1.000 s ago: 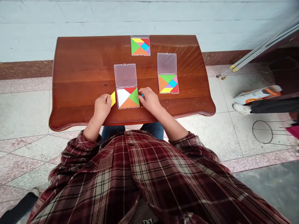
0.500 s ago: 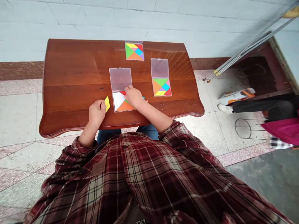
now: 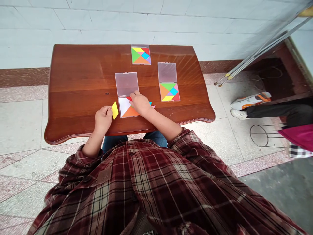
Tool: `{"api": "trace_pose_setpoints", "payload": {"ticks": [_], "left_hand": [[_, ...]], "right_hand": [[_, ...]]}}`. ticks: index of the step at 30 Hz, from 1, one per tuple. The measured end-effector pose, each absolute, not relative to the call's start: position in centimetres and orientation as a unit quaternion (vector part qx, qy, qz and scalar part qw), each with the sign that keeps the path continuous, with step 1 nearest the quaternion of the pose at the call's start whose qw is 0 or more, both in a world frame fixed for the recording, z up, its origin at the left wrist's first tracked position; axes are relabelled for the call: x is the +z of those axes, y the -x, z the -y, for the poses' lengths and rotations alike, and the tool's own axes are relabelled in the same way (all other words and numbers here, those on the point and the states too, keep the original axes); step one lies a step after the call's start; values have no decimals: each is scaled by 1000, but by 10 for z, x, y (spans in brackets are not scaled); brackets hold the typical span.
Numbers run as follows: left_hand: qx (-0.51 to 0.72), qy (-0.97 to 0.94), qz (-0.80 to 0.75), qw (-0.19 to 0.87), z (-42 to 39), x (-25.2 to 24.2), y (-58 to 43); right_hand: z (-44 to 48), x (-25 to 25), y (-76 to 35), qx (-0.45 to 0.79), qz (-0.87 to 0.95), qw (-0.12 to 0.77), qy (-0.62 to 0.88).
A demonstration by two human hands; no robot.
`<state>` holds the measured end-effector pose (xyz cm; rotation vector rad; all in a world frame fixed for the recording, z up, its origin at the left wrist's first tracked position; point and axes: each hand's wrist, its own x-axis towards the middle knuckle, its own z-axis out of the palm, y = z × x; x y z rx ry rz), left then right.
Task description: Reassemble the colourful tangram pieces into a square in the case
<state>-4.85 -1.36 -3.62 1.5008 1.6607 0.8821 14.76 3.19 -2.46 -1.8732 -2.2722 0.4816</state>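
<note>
Yellow parallelogram tile (image 3: 115, 110) pinched in the left hand (image 3: 103, 119) (bright, glossy plastic), right hand (image 3: 140, 102) over the tangram tiles (image 3: 129, 111) in the open clear case (image 3: 126, 84), its grip impossible to call!

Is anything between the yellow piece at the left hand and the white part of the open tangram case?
Nothing visible stands between them. The yellow tangram piece in the left hand is right beside the left edge of the open tangram case. The right hand lies over the case's other side.

Left hand (image 3: 103, 119): holds a yellow tangram parallelogram (image 3: 115, 110) beside the case
Right hand (image 3: 140, 102): lies over an open plastic tangram case (image 3: 124, 106), near its red piece (image 3: 128, 98)
Worktop (image 3: 73, 81): polished wood, carrying a filled tangram case (image 3: 141, 55) and another filled case (image 3: 169, 92)
</note>
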Motion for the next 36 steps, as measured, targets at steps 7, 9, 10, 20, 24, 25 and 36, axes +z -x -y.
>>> {"api": "trace_pose_setpoints", "payload": {"ticks": [7,9,10,20,24,25,36], "left_hand": [[275,-671,-594,347,17,-33,32],[261,-684,-586,347,19,-35,29],[254,-692,-580,346,20,-35,27],[233,-743,-528,339,30,-33,31],[239,-716,-628,190,28,-37,52],[229,-708,-648,162,27,-38,57],[102,-711,-686,113,22,-34,51]], "right_hand": [[5,-24,-145,420,688,263,530],[11,-30,-146,485,628,302,528],[13,-32,-147,508,598,318,532],[29,-40,-156,576,501,367,533],[33,-50,-167,544,459,421,562],[33,-53,-171,533,452,436,566],[41,-64,-184,469,438,508,575]]}}
